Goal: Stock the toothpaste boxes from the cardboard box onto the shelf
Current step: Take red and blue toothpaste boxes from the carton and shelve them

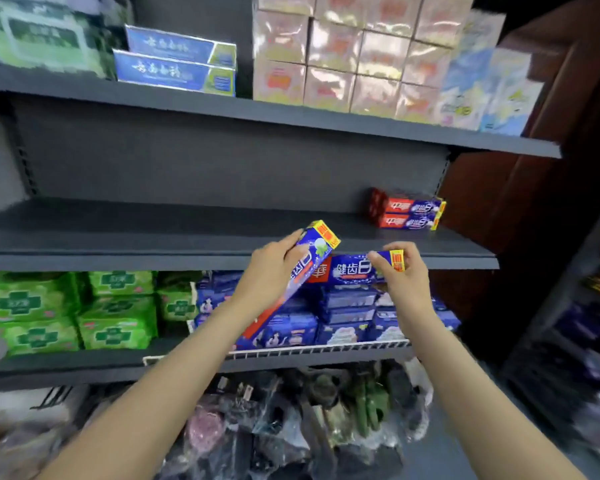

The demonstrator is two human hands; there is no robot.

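Blue-and-red card is filling both fists: the left hand [274, 268] is gripping one toothpaste box [302, 271] tilted end-up, likely to clear the shelf lip, while the right hand [404, 275] is pinching the yellow end of a second box [354, 270] held level. Beyond and right of the right hand, two stacked boxes [409, 214] are sitting on the middle shelf [153, 233]. The cardboard box is not showing.

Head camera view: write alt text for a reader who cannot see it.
Two hands each hold a blue toothpaste box in front of a dark store shelf: the left hand grips a tilted box, the right hand pinches a level box. Two matching stacked boxes sit at the shelf's right end.
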